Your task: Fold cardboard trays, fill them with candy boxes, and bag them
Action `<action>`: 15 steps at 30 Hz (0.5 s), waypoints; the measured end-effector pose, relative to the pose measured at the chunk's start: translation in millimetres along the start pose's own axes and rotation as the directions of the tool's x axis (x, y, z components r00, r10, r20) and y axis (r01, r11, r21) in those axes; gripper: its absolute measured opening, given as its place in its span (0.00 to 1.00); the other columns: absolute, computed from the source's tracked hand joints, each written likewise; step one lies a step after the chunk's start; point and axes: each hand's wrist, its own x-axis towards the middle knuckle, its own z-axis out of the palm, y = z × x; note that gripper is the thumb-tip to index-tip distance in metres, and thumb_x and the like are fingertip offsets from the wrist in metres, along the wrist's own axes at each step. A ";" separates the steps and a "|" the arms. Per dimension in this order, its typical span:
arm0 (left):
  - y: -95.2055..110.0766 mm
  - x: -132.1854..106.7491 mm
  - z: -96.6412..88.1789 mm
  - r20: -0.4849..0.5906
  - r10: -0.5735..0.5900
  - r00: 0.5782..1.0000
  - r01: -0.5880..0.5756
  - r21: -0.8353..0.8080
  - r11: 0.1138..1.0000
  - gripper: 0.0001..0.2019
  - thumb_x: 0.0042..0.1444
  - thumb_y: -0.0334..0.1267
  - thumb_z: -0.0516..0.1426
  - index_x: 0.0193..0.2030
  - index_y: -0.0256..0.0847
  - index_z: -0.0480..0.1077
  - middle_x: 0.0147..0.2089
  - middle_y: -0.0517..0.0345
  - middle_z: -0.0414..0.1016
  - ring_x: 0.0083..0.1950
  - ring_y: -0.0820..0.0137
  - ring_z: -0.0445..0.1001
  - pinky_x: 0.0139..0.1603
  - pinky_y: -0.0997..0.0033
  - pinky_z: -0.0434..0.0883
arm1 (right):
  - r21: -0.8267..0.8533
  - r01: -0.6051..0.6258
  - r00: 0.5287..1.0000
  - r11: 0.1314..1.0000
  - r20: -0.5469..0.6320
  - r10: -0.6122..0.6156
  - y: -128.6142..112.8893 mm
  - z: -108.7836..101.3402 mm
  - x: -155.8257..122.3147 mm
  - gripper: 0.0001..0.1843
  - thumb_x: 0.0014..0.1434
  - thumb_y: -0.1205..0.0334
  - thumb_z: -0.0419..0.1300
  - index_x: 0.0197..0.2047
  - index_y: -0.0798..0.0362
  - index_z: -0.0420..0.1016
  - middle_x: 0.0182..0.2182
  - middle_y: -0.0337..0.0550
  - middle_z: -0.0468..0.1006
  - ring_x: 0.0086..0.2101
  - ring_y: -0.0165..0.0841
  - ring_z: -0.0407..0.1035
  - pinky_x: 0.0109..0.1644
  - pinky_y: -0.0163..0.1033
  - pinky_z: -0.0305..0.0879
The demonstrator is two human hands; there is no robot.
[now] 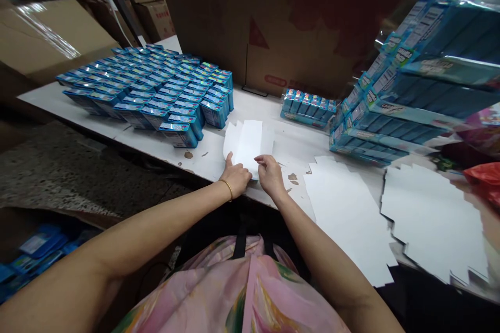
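A white cardboard carton blank (244, 141) lies partly folded on the white table, plain side up, near the front edge. My left hand (236, 174), with a thin bracelet at its wrist, grips the blank's near left edge; the thumb points up along the side and the fingers curl at the front. At the near right corner, my right hand (269, 173) has thumb and index finger pinched on the card. A bit of blue shows at the blank's front edge between the hands. The undersides of both hands' fingers are hidden.
Many upright blue boxes (156, 91) crowd the table's left side. A filled blue display tray (308, 107) stands at the back, beside stacked wrapped trays (414, 83). Flat white blanks (347, 208) lie in piles at right. A large brown carton (219, 21) rises behind.
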 end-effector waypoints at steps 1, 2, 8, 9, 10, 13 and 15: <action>-0.2 2.4 -0.9 0.056 -0.013 0.998 0.014 -0.019 1.000 0.09 0.46 0.27 0.51 0.27 0.41 0.71 0.28 0.56 0.74 0.39 0.62 0.70 0.55 0.37 0.33 | -0.009 0.001 1.000 1.000 0.003 -0.001 0.0 -0.5 0.2 0.17 0.49 0.74 0.44 0.37 0.54 0.70 0.38 0.44 0.72 0.39 0.31 0.67 0.45 0.38 0.63; 0.0 4.6 -1.7 0.120 -0.027 0.992 0.032 -0.035 0.999 0.08 0.46 0.28 0.51 0.27 0.41 0.71 0.28 0.55 0.74 0.38 0.62 0.70 0.54 0.37 0.34 | -0.023 0.008 1.000 1.000 0.005 -0.008 0.3 -0.9 -0.3 0.16 0.50 0.74 0.44 0.36 0.54 0.70 0.37 0.44 0.72 0.39 0.31 0.67 0.45 0.38 0.63; 10.9 4.3 -10.9 0.375 0.022 0.927 0.013 -0.092 0.996 0.09 0.50 0.37 0.52 0.27 0.38 0.73 0.30 0.49 0.75 0.39 0.60 0.72 0.55 0.42 0.39 | -0.096 0.075 0.994 0.993 0.090 -0.066 -4.2 -12.3 -22.4 0.14 0.52 0.72 0.46 0.37 0.52 0.70 0.39 0.42 0.72 0.39 0.31 0.67 0.45 0.37 0.63; 11.8 1.5 -14.3 0.376 0.043 0.926 -0.007 -0.098 0.995 0.10 0.50 0.41 0.53 0.27 0.38 0.73 0.32 0.48 0.75 0.41 0.59 0.71 0.56 0.44 0.40 | -0.115 0.101 0.990 0.988 0.113 -0.088 -7.4 -17.9 -26.5 0.14 0.52 0.71 0.47 0.38 0.52 0.70 0.40 0.42 0.72 0.40 0.31 0.67 0.45 0.38 0.63; 11.2 -1.6 -18.3 0.374 0.068 0.925 -0.030 -0.108 0.994 0.13 0.49 0.45 0.54 0.28 0.38 0.73 0.35 0.47 0.75 0.43 0.59 0.70 0.56 0.46 0.43 | -0.137 0.139 0.985 0.981 0.126 -0.122 -11.0 -24.8 -29.1 0.13 0.53 0.71 0.47 0.38 0.52 0.69 0.41 0.42 0.72 0.41 0.32 0.67 0.46 0.38 0.62; -4.7 -8.6 -32.1 0.273 0.160 0.949 -0.105 -0.204 0.973 0.19 0.52 0.51 0.50 0.32 0.38 0.74 0.40 0.47 0.73 0.45 0.61 0.69 0.55 0.55 0.52 | -0.217 0.255 0.965 0.942 0.114 -0.235 -18.4 -48.1 -21.0 0.12 0.56 0.68 0.48 0.40 0.52 0.69 0.43 0.44 0.72 0.44 0.33 0.65 0.49 0.40 0.59; -27.7 -5.9 -40.0 0.080 0.146 0.986 -0.117 -0.291 0.950 0.20 0.56 0.49 0.46 0.36 0.38 0.73 0.42 0.49 0.72 0.45 0.65 0.69 0.53 0.63 0.57 | -0.286 0.273 0.962 0.919 0.078 -0.261 -15.3 -59.7 -0.7 0.11 0.57 0.66 0.48 0.41 0.53 0.69 0.42 0.44 0.72 0.45 0.34 0.64 0.50 0.40 0.58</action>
